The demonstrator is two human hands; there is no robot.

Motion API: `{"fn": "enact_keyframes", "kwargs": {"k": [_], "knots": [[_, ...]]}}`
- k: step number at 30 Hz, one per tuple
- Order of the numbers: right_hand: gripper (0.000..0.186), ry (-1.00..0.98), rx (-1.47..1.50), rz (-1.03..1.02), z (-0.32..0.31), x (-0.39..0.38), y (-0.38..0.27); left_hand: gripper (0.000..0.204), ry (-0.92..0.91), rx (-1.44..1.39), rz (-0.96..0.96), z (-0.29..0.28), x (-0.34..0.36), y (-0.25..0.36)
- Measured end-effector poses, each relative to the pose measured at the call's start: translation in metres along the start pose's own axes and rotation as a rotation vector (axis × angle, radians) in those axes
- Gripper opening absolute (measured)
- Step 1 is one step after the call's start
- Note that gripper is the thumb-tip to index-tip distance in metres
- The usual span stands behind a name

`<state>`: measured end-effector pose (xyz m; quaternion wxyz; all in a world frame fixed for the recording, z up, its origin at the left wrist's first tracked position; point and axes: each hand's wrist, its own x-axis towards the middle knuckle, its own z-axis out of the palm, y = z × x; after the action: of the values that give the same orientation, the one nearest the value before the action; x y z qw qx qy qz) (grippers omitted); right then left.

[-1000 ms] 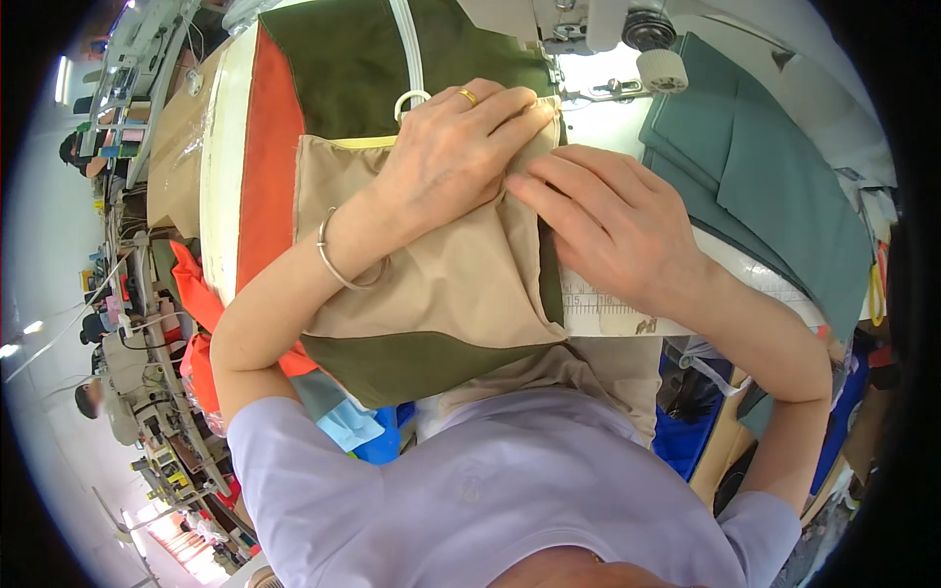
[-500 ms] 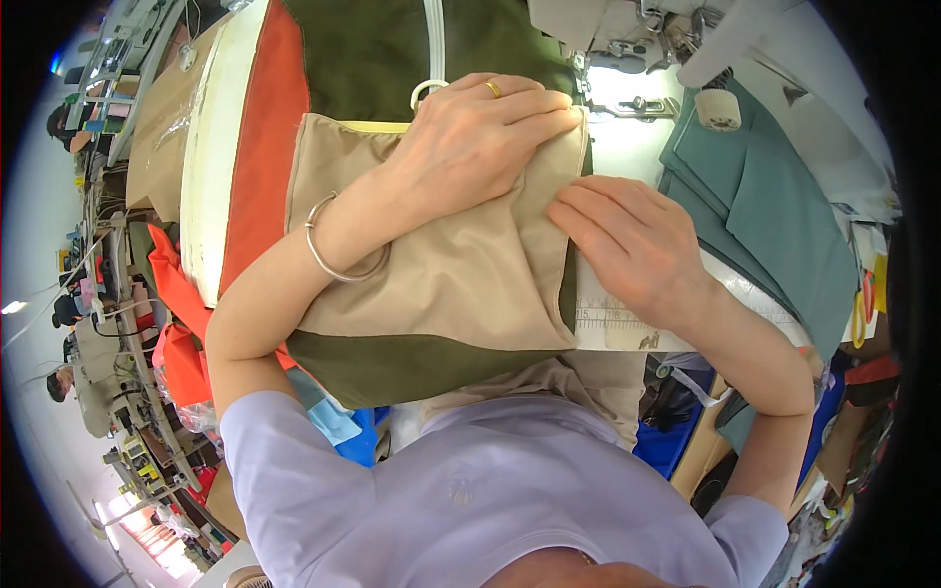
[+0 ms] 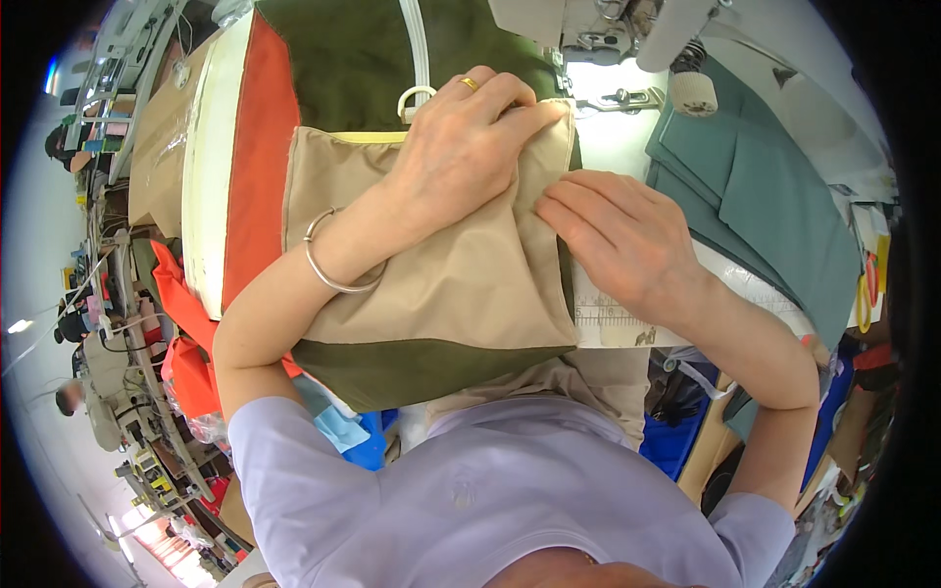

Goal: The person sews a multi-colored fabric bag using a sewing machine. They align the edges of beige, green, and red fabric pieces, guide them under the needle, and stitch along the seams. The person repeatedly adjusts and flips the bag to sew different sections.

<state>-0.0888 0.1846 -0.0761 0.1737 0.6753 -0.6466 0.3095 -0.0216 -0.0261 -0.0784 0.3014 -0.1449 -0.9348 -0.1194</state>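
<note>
Your near table edge carries the tan panel [image 3: 441,294], its olive band nearest you and its long axis running away toward the sewing machine [image 3: 627,29]. Your right hand [image 3: 618,240] lies open, fingertips at the panel's right edge. Your left hand [image 3: 461,147] lies farther, flat on the panel's far right corner, fingers curled over the folded edge. Teal cloth [image 3: 774,196] lies right.

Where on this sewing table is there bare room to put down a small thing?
One bare patch: the lit white table top between the tan fabric panel, the sewing machine and the teal folded cloth. Elsewhere it is crowded: left hand and right hand press the panel, and olive and orange fabric covers the left.
</note>
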Motion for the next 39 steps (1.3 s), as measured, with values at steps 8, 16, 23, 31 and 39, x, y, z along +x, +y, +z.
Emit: {"fn": "enact_keyframes", "kwargs": {"k": [8, 16, 23, 31, 39], "knots": [[0.028, 0.014, 0.017, -0.026, 0.001, -0.002, 0.001, 0.038, -0.063, -0.006, 0.088, -0.005, 0.004, -0.002], [0.019, 0.058, 0.003, -0.033, 0.003, -0.001, 0.001, 0.036, -0.044, -0.076, 0.138, -0.005, 0.002, -0.009], [0.032, -0.053, 0.032, 0.025, -0.002, -0.001, 0.002, 0.035, -0.064, -0.078, 0.133, -0.007, 0.005, -0.01], [0.029, -0.025, 0.004, 0.063, 0.0, 0.008, 0.013, 0.036, -0.06, -0.042, 0.135, -0.003, 0.013, -0.024], [0.03, 0.015, 0.015, -0.014, 0.003, 0.005, 0.011, 0.03, -0.04, -0.097, 0.148, 0.001, 0.009, -0.022]]}}
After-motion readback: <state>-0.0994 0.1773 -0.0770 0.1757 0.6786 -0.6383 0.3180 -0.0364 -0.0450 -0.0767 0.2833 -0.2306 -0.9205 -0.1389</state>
